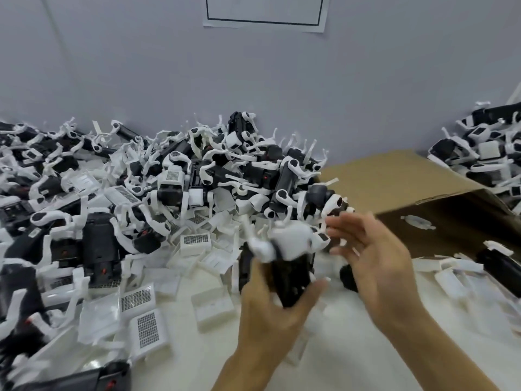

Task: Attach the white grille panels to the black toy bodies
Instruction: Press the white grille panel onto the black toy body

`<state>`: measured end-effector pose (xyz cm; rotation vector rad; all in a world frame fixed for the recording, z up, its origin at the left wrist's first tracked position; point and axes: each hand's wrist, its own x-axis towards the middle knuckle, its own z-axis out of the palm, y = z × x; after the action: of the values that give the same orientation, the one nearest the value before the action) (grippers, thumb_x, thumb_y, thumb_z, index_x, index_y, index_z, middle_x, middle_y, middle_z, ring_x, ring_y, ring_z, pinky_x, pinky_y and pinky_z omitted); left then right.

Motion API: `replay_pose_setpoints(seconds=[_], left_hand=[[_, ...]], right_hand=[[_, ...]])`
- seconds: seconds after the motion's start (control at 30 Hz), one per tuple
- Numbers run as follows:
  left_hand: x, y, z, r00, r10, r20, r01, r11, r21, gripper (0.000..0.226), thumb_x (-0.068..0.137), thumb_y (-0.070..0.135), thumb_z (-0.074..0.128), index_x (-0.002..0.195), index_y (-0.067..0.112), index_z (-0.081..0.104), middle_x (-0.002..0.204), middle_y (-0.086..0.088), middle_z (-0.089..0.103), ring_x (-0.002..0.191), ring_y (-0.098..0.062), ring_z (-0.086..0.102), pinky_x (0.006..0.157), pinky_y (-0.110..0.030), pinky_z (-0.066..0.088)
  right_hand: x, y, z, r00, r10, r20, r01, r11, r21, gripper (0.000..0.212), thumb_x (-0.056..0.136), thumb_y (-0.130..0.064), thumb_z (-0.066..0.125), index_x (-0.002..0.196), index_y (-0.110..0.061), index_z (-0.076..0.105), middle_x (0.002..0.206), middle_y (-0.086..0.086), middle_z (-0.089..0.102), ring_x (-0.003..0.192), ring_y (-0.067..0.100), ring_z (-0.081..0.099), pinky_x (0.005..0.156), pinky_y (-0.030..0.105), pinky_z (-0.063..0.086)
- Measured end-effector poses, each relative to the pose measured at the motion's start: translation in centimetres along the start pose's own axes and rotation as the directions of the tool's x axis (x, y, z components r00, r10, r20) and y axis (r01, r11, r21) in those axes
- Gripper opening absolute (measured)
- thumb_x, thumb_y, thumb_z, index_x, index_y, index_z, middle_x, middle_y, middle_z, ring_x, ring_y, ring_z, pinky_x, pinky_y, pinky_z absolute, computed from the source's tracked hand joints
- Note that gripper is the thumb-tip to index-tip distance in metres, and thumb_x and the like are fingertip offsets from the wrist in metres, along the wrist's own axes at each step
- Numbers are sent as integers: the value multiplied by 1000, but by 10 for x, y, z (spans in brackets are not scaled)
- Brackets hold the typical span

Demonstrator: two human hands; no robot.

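- The left hand (270,303) grips a black plastic toy body with white legs and a white rounded cap (284,266), its fingers and thumb curled round the dark lower part, holding it upright above the white tabletop (225,362)
- The right hand (375,258) hangs just right of the toy, fingers spread and nearly straight, holding nothing; motion blur hides whether its fingertips touch the toy's white legs
- Loose white rectangular grille panels with dark mesh squares (146,325) lie scattered on the tabletop left of the hands, some face up, some face down
- A large heap of black-and-white toy bodies with curved white legs (214,167) is piled against the grey wall (141,66) behind the hands and spreads along the left side
- A brown cardboard box lying on its side (408,182) sits to the right with its opening towards the camera
- A smaller pile of the same toys (485,148) lies beyond the box
- A white paper sheet with a black border (265,12) is stuck on the wall
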<state>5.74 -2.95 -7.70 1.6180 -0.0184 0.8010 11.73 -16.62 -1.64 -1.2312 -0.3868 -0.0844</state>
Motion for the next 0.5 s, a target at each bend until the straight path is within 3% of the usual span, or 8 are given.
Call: replay_pose_setpoints(seconds=[0.1,0.17,0.23,0.27,0.37,0.5], left_hand=[[7,4,-4,966,-256,35,255,925,-281,60,65,52,83,113,20,65,93,-8,76,82,-28,74,72,-34,59],[12,5,-9,923,-359,138,381,796,-470,65,75,47,75,122,5,61,107,-14,74,97,-27,71,83,-33,56],[13,9,-10,857,-411,310,511,608,-607,58,89,43,60,128,1,59,119,-19,70,108,-25,66,94,-33,52],[12,11,-11,838,-405,366,544,562,-623,53,95,40,55,130,1,59,123,-20,68,112,-27,64,100,-36,48],[10,11,-10,835,-390,389,551,585,-596,46,94,36,58,126,3,65,125,-22,67,117,-31,65,98,-36,51],[9,11,-5,841,-393,372,541,633,-554,40,77,37,76,106,9,78,113,-21,73,105,-29,72,82,-25,57]], right_hand=[[-40,27,-4,991,-131,30,133,924,-360,28,94,-42,55,106,-28,76,113,-5,74,101,15,70,79,24,57],[-59,40,-3,987,-134,91,161,876,-454,29,88,-53,62,105,-37,78,120,-13,71,111,11,67,87,21,54],[-68,47,-1,990,-83,111,127,869,-479,51,77,-68,70,119,-39,72,125,-17,69,117,10,65,88,18,53],[-70,48,0,993,-53,103,96,876,-473,62,72,-74,72,125,-43,66,126,-19,68,119,8,64,88,17,53],[-72,46,3,998,-50,43,64,896,-439,73,58,-77,80,125,-62,55,125,-25,66,118,1,62,90,18,53],[-69,46,0,994,-72,-76,28,885,-465,80,53,-73,83,125,-57,53,118,-23,67,108,3,65,89,29,53]])
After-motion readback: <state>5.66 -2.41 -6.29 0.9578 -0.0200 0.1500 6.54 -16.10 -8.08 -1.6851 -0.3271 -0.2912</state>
